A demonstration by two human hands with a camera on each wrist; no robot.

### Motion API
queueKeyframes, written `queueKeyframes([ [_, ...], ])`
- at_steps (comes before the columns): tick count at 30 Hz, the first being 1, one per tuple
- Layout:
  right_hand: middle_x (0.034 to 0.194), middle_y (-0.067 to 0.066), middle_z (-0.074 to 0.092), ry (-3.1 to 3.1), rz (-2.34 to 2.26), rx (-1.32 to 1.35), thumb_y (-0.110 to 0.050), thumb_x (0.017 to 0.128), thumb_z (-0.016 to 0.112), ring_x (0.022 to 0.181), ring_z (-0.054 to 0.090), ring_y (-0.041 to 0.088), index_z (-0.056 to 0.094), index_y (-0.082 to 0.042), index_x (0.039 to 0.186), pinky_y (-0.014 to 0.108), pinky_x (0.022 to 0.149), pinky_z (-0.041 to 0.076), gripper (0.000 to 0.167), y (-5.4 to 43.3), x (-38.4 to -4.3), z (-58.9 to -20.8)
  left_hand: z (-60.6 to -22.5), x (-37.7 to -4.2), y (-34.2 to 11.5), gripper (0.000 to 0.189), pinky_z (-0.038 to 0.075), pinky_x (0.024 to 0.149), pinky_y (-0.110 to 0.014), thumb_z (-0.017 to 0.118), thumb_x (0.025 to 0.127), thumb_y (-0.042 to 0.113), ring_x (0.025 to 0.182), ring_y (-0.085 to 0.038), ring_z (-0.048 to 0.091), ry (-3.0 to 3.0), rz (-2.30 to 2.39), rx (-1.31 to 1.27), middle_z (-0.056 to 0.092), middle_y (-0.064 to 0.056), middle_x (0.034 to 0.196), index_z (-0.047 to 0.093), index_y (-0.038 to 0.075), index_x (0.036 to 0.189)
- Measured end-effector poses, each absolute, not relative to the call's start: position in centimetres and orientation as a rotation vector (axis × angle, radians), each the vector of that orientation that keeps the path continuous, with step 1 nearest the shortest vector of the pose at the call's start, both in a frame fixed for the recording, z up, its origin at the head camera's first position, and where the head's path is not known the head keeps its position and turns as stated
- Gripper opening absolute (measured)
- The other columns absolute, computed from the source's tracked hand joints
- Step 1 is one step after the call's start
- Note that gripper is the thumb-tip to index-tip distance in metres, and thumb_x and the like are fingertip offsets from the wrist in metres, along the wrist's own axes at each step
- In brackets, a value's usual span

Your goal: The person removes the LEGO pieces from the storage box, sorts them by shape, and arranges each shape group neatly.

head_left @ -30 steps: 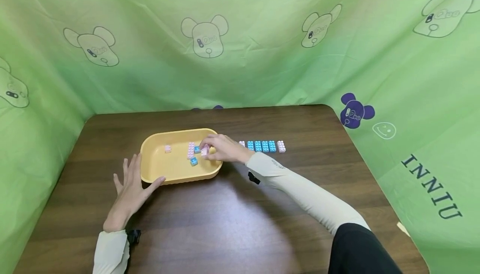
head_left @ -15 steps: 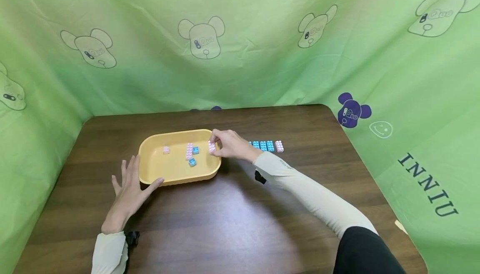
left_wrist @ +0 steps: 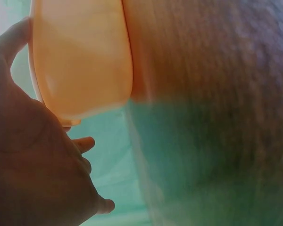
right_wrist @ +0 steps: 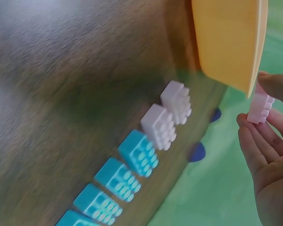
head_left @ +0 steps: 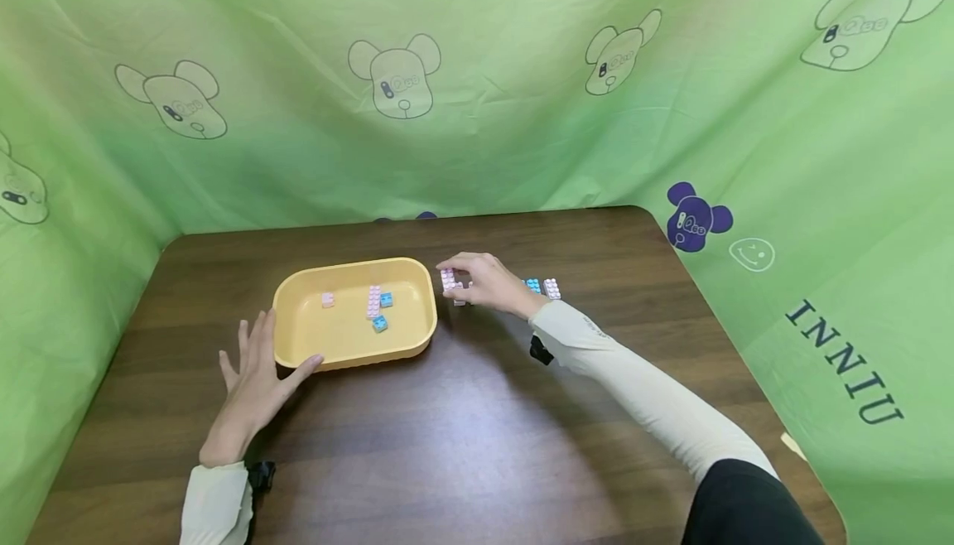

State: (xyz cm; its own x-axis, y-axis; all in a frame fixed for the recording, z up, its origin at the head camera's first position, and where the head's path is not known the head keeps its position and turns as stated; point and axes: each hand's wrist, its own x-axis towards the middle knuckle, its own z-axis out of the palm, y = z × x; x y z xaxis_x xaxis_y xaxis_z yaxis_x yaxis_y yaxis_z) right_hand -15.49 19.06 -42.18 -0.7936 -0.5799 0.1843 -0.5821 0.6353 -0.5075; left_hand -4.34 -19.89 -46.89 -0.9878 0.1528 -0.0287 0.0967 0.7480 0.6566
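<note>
My right hand [head_left: 492, 282] pinches a pink toy building brick [head_left: 447, 279] just right of the yellow tray [head_left: 343, 346]. In the right wrist view the pinched brick [right_wrist: 259, 106] shows its studs, between thumb and fingertips. My left hand [head_left: 253, 396] spreads its fingers at the tray's near left corner, thumb on the near rim; in the left wrist view the hand [left_wrist: 33, 150] is dark against the tray wall. Inside the tray lie a longer pink brick [head_left: 374, 302], a small pink brick [head_left: 328, 300] and two small blue bricks, one of them [head_left: 380, 324] nearer me.
Right of the tray a row of bricks lies on the wooden table [head_left: 417, 446], partly hidden by my right hand: pink bricks [right_wrist: 158, 125] at the tray end, several blue bricks [right_wrist: 137, 151], then a pink brick [head_left: 551, 288] at the far end. A green curtain [head_left: 484, 131] surrounds the table.
The right hand has lifted the pink brick out of the tray and carried it right, over the rim to the row's left end. The left hand stays at the tray.
</note>
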Motion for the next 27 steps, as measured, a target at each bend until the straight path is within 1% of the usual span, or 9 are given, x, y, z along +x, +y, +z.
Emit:
queueKeyframes([
  [8, 0.133, 0.022, 0.070, -2.897, 0.885, 0.932, -0.009, 0.092, 0.082, 0.120, 0.069, 0.037, 0.069, 0.005, 0.133, 0.046, 0.105, 0.054, 0.045, 21.1, -15.4, -42.5, -47.0, -4.3, -20.0, 0.113, -0.021, 0.111, -0.078, 0.064, 0.100, 0.060, 0.157, -0.047, -0.021, 2.854, 1.056, 0.194, -0.007, -0.027, 0.174, -0.008, 0.008, 0.170],
  [18, 0.130, 0.020, 0.072, -2.937, 0.889, 0.819, -0.005, 0.091, 0.083, 0.122, 0.068, 0.036, 0.069, 0.005, 0.133, 0.049, 0.106, 0.052, 0.045, 24.0, -15.4, -43.3, -47.1, -4.4, -20.0, 0.113, -0.020, 0.111, -0.079, 0.064, 0.100, 0.060, 0.158, -0.047, -0.020, 2.856, 1.059, 0.187, -0.006, -0.027, 0.174, -0.007, 0.008, 0.170],
  [27, 0.129, 0.023, 0.071, -2.960, 0.901, 0.738, -0.003, 0.090, 0.083, 0.122, 0.067, 0.039, 0.069, 0.006, 0.132, 0.052, 0.105, 0.052, 0.045, 26.6, -15.1, -43.8, -47.1, -4.5, -19.9, 0.113, -0.021, 0.111, -0.078, 0.064, 0.100, 0.059, 0.158, -0.047, -0.020, 2.856, 1.066, 0.186, -0.006, -0.026, 0.175, -0.007, 0.008, 0.170],
])
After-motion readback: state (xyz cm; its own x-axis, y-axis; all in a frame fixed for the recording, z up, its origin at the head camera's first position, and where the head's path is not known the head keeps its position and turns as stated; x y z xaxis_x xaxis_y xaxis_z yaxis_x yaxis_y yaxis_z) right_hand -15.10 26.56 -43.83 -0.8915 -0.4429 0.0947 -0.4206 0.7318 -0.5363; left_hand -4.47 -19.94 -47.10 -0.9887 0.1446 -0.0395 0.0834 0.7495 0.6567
